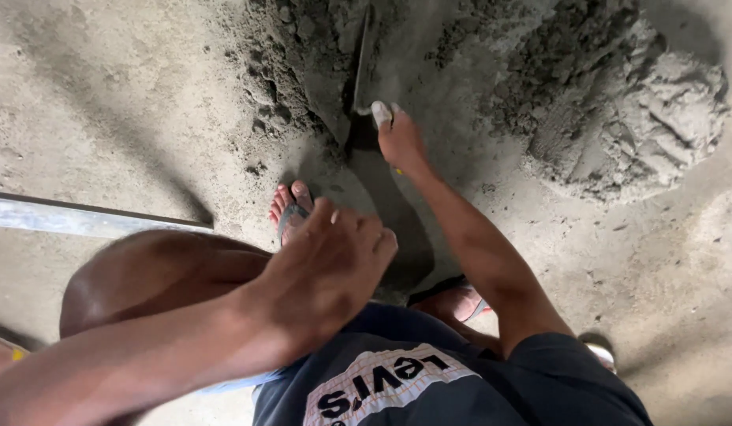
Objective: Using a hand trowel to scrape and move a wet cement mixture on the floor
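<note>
The floor (pixel 106 102) is bare grey concrete, rough and dusty, with dark shadows across the far left part. A long pale metal bar (pixel 82 217) lies flat on it at the left. At the far right is a heap of grey mortar (pixel 658 118), with loose dark sand (pixel 295 71) spread in the far middle.

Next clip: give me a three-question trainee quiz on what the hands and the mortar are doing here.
1. True or false: the right hand grips the handle of the trowel.
2. Which side of the frame holds the grey mortar heap?
3. Is the left hand holding anything?

Key
1. True; the blade runs up into the loose mix.
2. The right side, upper corner.
3. No; it hangs above the sandalled foot, holding nothing.
</note>
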